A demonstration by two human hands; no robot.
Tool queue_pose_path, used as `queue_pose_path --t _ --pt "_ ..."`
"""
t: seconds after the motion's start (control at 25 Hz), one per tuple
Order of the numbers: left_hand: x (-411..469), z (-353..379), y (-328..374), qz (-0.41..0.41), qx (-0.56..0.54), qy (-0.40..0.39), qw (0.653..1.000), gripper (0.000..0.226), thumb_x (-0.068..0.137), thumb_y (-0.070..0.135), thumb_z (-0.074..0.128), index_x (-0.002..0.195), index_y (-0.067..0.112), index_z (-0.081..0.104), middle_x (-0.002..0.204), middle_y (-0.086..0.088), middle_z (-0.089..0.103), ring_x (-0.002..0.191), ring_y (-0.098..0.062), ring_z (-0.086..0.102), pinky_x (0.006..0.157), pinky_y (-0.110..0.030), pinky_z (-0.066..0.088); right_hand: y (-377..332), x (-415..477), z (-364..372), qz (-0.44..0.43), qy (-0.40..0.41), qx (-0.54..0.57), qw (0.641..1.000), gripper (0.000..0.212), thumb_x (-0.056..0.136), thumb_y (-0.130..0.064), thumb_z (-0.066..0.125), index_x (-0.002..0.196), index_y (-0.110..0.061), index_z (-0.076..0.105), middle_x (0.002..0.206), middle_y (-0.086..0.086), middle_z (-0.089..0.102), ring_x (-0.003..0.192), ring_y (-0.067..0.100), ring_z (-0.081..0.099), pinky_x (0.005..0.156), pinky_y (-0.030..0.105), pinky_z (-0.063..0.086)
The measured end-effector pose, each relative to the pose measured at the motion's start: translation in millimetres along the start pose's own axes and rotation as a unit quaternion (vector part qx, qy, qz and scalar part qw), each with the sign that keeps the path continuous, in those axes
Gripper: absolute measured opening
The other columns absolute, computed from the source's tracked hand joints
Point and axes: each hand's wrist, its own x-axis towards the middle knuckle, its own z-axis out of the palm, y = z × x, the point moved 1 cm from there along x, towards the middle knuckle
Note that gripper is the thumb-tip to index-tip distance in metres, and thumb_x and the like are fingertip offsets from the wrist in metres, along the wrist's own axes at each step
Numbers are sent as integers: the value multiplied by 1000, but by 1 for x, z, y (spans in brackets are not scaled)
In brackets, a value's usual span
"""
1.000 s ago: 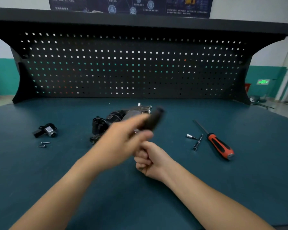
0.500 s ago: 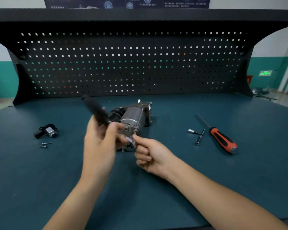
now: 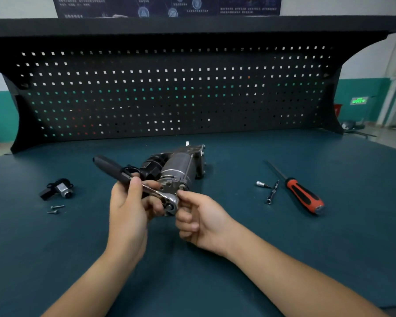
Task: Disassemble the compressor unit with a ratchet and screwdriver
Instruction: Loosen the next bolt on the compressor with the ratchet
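Note:
The grey and black compressor unit (image 3: 178, 164) lies on the blue-green bench, a little beyond my hands. My left hand (image 3: 129, 209) grips the shaft of a ratchet (image 3: 114, 169), whose black handle points up and to the left. Its chrome head (image 3: 172, 201) sits at the near end of the compressor. My right hand (image 3: 198, 219) has its fingers curled and pinches at that head with thumb and forefinger. A red-and-black screwdriver (image 3: 303, 195) lies to the right.
A socket bit (image 3: 261, 184) and an extension bar (image 3: 272, 193) lie beside the screwdriver. At left rest a small removed black part (image 3: 58, 189) and two loose screws (image 3: 55, 209). A black pegboard (image 3: 169, 92) closes the back of the bench.
My left hand swung the ratchet handle from pointing right to pointing up-left and brought the head down to the compressor's near end. My right hand moved up to the head.

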Motion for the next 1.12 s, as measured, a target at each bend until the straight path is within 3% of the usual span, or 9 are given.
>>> queue_pose_path --t 0.16,0.32,0.44,0.56,0.68,0.76,1.0,1.04,1.12 --pt "-8 -2 -4 183 150 -115 965 7 97 29 46 90 30 45 76 6 64 42 -3 48 45 -15 41 0 -1 -2 -10 32 -7 999 45 94 -25 44 50 -19 47 34 -7 32 27 5 22 35 16 21" --pt "-13 4 -7 393 374 -246 803 13 89 27 46 98 26 55 87 11 61 73 0 58 66 -13 46 2 2 -5 -8 63 -37 997 59 92 -18 39 33 -19 44 34 -8 32 27 4 22 36 17 23" --pt "-11 4 -3 363 348 -217 837 11 88 29 45 96 28 53 85 8 60 68 3 56 63 -6 42 -6 1 -8 -60 148 -114 981 42 91 -22 48 49 -18 54 37 -6 38 30 7 27 37 16 21" --pt "-7 0 -2 319 301 -200 876 12 87 34 43 88 32 55 89 11 62 59 10 51 57 -5 38 -17 -3 -19 -143 233 -399 876 16 83 -23 59 68 -20 55 50 -9 49 45 8 44 41 18 31" --pt "-7 0 -4 336 310 -205 865 11 88 33 43 91 28 52 81 4 60 59 8 50 55 -9 40 -8 5 -20 -122 194 -663 713 34 75 -46 68 66 -26 42 68 -10 49 71 16 52 52 26 34" --pt "-5 0 -5 343 310 -212 861 11 89 31 44 89 26 54 79 1 58 59 8 50 55 -9 40 -7 16 -19 -152 212 -691 674 40 80 -46 63 60 -23 37 66 -6 47 74 23 52 55 30 32" --pt "11 2 -3 326 297 -235 866 11 90 25 49 88 37 51 78 8 64 54 6 52 55 -7 40 -13 37 -28 -179 237 -694 656 43 81 -44 64 56 -21 38 64 -3 48 67 22 47 53 30 30" --pt "16 4 -2 315 298 -237 869 14 91 22 50 87 36 52 76 6 64 49 3 51 52 -9 41 -15 42 -28 -157 239 -681 675 42 81 -41 65 55 -20 39 61 -3 48 66 22 47 51 30 31" --pt "28 7 -2 294 309 -237 873 14 90 17 48 84 29 53 74 8 64 43 -1 49 48 -11 41 -25 51 -26 -79 224 -581 778 36 84 -30 65 58 -17 44 58 -1 49 59 20 49 46 25 36"
